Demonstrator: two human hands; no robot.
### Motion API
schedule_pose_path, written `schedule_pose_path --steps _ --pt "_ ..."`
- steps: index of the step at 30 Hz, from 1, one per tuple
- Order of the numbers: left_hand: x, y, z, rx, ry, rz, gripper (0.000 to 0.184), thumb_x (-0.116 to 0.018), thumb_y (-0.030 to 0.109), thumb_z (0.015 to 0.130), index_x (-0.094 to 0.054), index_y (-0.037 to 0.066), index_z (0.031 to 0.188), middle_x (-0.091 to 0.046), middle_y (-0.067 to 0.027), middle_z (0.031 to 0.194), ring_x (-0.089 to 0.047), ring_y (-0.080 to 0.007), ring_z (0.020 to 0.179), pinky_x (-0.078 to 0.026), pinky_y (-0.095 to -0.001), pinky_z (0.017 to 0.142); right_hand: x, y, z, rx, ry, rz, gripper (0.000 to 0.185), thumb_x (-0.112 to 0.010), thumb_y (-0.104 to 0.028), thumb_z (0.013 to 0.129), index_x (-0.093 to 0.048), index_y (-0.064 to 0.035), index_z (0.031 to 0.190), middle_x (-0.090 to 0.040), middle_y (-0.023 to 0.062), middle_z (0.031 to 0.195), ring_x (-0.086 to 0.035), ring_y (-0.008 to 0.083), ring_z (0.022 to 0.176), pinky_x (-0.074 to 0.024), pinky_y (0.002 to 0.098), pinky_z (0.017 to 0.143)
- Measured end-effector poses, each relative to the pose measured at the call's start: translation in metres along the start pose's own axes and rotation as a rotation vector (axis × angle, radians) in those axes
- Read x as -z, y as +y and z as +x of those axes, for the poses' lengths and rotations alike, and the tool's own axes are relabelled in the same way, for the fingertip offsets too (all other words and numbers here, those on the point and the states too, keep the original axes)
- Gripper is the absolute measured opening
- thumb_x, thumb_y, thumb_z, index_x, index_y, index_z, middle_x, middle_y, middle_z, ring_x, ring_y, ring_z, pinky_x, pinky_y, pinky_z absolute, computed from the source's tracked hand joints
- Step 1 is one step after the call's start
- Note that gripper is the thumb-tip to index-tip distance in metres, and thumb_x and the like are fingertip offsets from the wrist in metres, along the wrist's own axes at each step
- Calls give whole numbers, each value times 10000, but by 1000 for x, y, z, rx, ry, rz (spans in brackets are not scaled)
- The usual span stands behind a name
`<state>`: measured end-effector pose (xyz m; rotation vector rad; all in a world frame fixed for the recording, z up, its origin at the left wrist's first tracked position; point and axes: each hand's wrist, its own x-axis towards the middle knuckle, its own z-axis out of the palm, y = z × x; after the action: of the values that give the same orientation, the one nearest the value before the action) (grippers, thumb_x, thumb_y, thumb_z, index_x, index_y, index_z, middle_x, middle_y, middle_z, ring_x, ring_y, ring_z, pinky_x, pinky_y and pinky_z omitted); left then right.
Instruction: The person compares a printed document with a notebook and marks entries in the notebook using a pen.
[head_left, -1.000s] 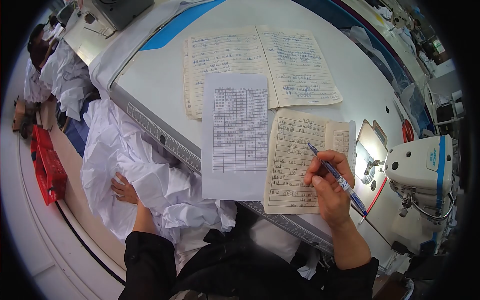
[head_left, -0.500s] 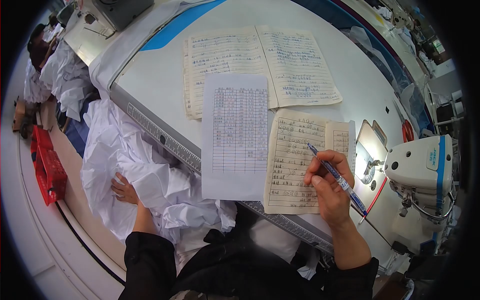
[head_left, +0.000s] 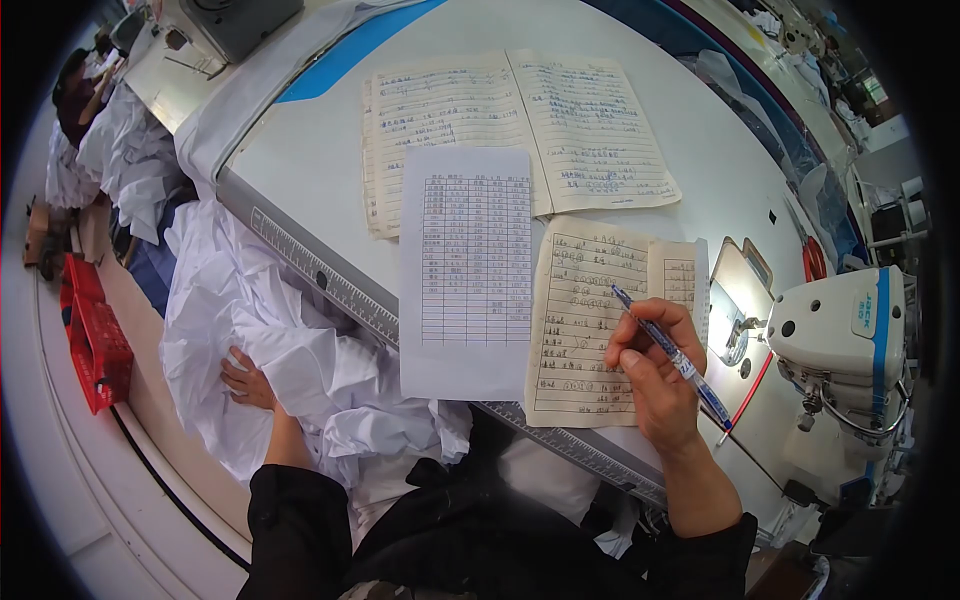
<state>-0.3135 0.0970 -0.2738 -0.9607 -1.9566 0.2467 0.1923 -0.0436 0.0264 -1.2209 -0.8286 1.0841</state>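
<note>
1. Far left, beyond the left hand's grip, a co-worker (head_left: 78, 97) is at the upper edge; below, a red bag (head_left: 97, 335) lies to the left of that hand.
2. The left hand (head_left: 250, 387) lies on crumpled white fabric (head_left: 215, 290), fingers spread and open rather than clenched. The fabric surrounds it and extends rightward, beside the table's ruler-marked edge (head_left: 375, 320).
3. Between the hands, on the white table (head_left: 300, 160), is a printed table sheet (head_left: 462, 368), left of the pen grip. It overlaps an open lined notebook (head_left: 600, 130) with blue handwriting, farther away than the pen grip.
4. A smaller handwritten notebook (head_left: 580, 345) lies open beneath and just left of the right hand.
5. The right hand (head_left: 660, 385) grips a blue ballpoint pen (head_left: 709, 397) between thumb and fingers. The pen slants over the smaller notebook, its upper-left end above the writing; whether it touches paper cannot be told.
6. Right of the pen grip stands a white sewing machine head (head_left: 830, 320), with red-handled scissors (head_left: 815, 260) behind it.
</note>
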Motion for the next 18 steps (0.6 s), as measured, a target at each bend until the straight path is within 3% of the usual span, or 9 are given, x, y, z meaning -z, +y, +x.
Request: schedule_pose_path --steps 18 --pt "-19 1 -2 -3 61 127 384 -425 389 946 -354 395 1324 -451 109 1313 -482 -116 1197 -387 -360 897 1 1 0 27 -24 -5 349 -492 101 832 -476 -3 1165 -527 67 969 -572 127 830 -486 259 784"
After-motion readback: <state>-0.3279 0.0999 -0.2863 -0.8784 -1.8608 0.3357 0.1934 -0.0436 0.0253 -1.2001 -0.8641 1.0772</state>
